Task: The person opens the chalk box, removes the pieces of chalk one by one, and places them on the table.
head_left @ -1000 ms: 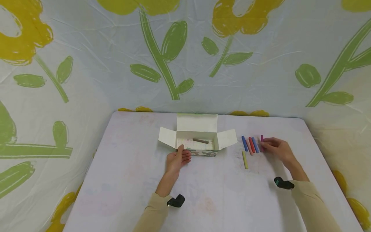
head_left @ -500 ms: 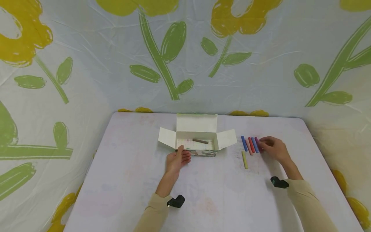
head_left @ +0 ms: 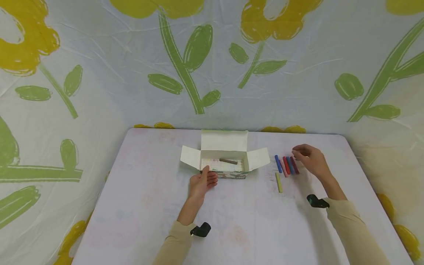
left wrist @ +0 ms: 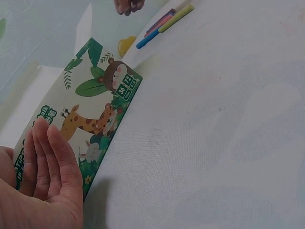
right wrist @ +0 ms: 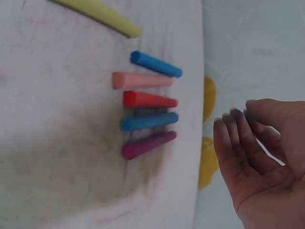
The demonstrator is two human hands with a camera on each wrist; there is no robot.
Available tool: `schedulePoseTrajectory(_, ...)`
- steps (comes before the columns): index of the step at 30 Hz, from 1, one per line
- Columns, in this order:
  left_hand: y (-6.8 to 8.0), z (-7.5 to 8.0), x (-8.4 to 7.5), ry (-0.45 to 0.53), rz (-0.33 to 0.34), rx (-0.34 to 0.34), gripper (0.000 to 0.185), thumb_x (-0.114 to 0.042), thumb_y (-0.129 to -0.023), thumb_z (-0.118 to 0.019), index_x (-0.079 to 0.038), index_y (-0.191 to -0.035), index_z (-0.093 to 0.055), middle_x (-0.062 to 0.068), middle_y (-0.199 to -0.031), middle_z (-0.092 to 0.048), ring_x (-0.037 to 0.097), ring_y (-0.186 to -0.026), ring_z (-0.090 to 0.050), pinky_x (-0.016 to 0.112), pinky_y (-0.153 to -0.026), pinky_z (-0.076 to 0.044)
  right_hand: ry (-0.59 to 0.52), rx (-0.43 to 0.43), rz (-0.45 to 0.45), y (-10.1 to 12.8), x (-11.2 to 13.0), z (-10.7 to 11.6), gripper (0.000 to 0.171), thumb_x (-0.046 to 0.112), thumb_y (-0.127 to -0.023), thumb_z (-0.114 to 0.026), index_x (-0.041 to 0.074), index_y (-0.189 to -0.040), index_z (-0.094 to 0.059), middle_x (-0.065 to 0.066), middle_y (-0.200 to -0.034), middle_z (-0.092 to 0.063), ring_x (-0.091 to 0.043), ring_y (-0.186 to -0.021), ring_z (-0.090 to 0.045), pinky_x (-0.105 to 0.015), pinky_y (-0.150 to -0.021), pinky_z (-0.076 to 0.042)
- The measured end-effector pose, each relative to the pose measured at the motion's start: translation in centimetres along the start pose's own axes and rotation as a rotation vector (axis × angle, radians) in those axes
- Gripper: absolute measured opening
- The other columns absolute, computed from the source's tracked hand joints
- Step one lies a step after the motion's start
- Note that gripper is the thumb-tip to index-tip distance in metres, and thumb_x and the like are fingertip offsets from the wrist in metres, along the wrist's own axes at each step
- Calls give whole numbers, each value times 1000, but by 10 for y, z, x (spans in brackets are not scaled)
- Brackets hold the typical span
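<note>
A printed cardboard box (head_left: 232,175) stands with its flaps spread, and a brown chalk stick (head_left: 228,161) lies inside. My left hand (head_left: 198,186) holds its front wall, thumb over the rim and fingers flat along the animal-printed face (left wrist: 90,119). Above the right part of the table, my right hand (head_left: 313,160) hovers with bent fingers and nothing between them. Just left of it lies a purple chalk stick (right wrist: 147,145), closing a row with a blue stick (right wrist: 150,121), a red stick (right wrist: 150,100), a pink stick (right wrist: 143,80) and another blue stick (right wrist: 157,64).
A yellow chalk stick (head_left: 279,183) lies in front of the row, nearer to me. The white tabletop (head_left: 238,221) has faint coloured smudges. Behind it hangs a flower-printed cloth (head_left: 298,84). The box's right flap (head_left: 258,159) sticks out toward the chalk.
My right hand carried the purple chalk left, set it beside the blue stick and let go, then lifted away toward the back. My left hand stayed on the box.
</note>
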State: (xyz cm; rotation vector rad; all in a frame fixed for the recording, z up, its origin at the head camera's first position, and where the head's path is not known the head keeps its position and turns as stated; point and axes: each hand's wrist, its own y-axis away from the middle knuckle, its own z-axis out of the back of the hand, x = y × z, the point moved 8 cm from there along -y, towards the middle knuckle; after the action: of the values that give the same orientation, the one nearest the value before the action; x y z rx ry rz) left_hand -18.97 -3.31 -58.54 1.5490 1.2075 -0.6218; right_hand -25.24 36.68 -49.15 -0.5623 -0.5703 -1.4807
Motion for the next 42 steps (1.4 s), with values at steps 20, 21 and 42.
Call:
schedulePoseTrajectory(20, -2, 2, 1, 19, -8, -8, 43, -33, -105, -61, 8, -96, -70, 8, -83, -73, 14, -72, -71, 28, -74, -63, -82, -29, 218, -9, 90, -4, 27, 21, -105, -62, -2, -119, -66, -20, -109, -71, -24, -92, -69, -2, -77, -46)
schedulePoseTrajectory(21, -2, 2, 2, 19, -8, -8, 43, -33, -105, -61, 8, -95, -71, 8, -83, -73, 14, -72, -71, 28, -74, -62, -96, -27, 235, -9, 96, -6, 26, 19, -105, -62, -3, -118, -66, -20, -109, -71, -29, -92, -69, -1, -78, -46)
schedulePoseTrajectory(42, -2, 0, 2, 31, -4, 4, 47, -33, -104, -62, 14, -104, -68, 7, -83, -72, 12, -72, -70, 27, -75, -62, -159, 187, 447, -15, 174, -96, 21, 5, -98, -70, -7, -114, -67, -15, -105, -71, -31, -96, -70, -47, -86, -60)
